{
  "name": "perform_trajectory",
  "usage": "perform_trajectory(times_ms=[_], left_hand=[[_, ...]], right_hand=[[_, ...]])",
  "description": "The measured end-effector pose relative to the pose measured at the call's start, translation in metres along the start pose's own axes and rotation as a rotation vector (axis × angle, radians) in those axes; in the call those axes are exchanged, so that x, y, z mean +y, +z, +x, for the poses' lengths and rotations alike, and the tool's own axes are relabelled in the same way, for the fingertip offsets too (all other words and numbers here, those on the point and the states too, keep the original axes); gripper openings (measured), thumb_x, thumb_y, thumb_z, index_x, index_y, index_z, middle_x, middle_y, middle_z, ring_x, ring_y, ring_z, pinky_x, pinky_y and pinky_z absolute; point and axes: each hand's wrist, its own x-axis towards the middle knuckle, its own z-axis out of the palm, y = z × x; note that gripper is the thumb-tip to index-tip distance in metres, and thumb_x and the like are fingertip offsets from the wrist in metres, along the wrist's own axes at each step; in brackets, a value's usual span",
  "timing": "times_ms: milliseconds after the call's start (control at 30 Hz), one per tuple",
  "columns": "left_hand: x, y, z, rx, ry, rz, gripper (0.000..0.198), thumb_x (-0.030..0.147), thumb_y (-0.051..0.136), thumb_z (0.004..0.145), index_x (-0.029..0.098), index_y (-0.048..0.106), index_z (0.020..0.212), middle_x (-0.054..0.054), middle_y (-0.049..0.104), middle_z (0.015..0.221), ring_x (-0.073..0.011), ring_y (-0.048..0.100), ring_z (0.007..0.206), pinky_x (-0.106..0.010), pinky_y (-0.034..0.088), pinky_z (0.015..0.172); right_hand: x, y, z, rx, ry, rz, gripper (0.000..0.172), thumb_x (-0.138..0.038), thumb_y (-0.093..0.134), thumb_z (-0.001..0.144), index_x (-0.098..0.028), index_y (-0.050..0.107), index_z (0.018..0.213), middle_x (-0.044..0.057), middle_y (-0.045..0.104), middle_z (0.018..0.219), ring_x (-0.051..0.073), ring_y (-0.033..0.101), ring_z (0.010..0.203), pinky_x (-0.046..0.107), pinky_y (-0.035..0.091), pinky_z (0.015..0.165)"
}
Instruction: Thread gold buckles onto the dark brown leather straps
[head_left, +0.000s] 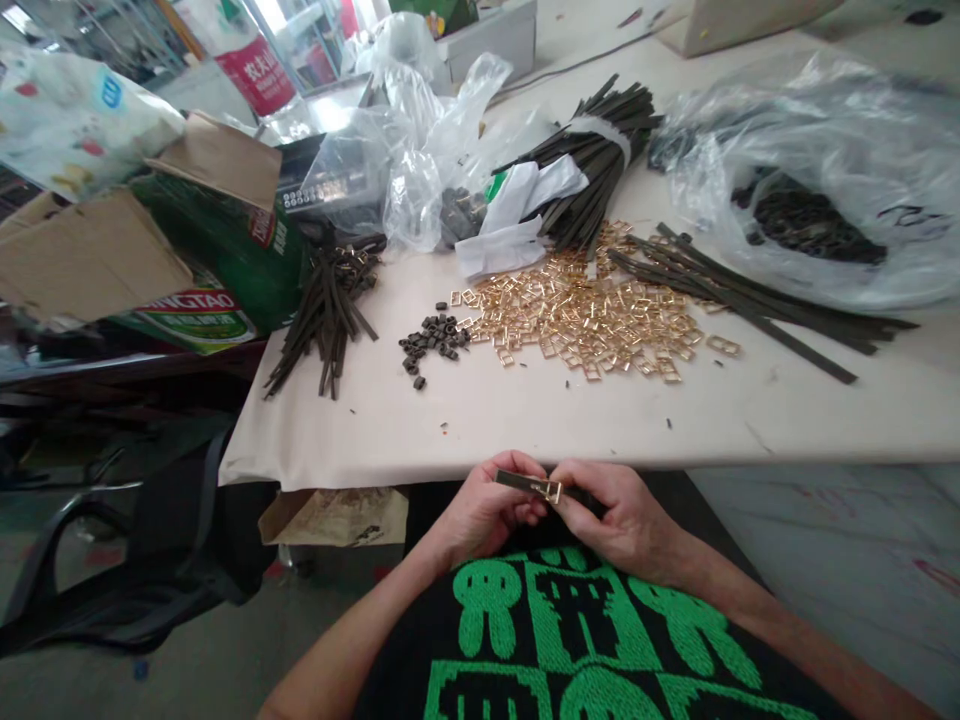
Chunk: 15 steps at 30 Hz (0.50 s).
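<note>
In front of my body, just off the table's near edge, both hands are closed on one dark strap [519, 482]. A gold buckle [553, 491] sits on the strap between them. My left hand [491, 510] grips the strap's left part, with fingers curled beneath it. My right hand [619, 515] pinches beside the buckle, its thumb close to the metal; part of the strap is hidden behind that hand. Beyond my hands lie a wide heap of gold buckles [592, 320] and a small pile of dark loops [433, 342].
Dark straps with buckles [326, 320] lie at the table's left edge, loose straps [757, 290] at the right. Behind the heap are a banded strap bundle [600, 160] and a clear plastic bag [825, 200]. A green carton [217, 260] stands left; a black chair [172, 530] is below.
</note>
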Motion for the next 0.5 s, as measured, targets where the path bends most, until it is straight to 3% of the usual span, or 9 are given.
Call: perform_trajectory(times_ms=[167,367,500], left_hand=[[-0.0002,0.0000,0.0006,-0.023,-0.059,-0.055,0.030,0.021,0.086,0.057,0.012,0.063,0.075,0.001,0.064,0.059,-0.0050,0.057,0.047,-0.012,0.042,0.046],[-0.0001,0.0015,0.0017,-0.021,-0.088,-0.084,0.033,0.021,0.086,0.056,0.012,0.062,0.077,0.000,0.064,0.062,-0.0047,0.058,0.050,-0.012,0.045,0.051],[-0.0003,0.0017,0.0030,-0.011,-0.048,-0.048,0.030,0.020,0.084,0.057,0.013,0.062,0.076,0.000,0.064,0.059,-0.0054,0.056,0.048,-0.014,0.042,0.048]], right_hand=[[0.0013,-0.0011,-0.0020,0.143,-0.049,-0.112,0.011,-0.014,0.055,0.084,-0.022,0.059,0.092,-0.005,0.061,0.066,0.009,0.055,0.054,0.021,0.043,0.053],[0.0022,-0.0018,-0.0013,0.139,-0.054,-0.144,0.018,-0.012,0.056,0.084,-0.024,0.060,0.097,-0.006,0.060,0.065,0.009,0.056,0.053,0.020,0.043,0.052],[0.0025,-0.0002,-0.0007,0.102,0.058,-0.026,0.014,-0.016,0.053,0.087,-0.022,0.058,0.098,-0.004,0.062,0.067,0.010,0.054,0.053,0.021,0.041,0.049]])
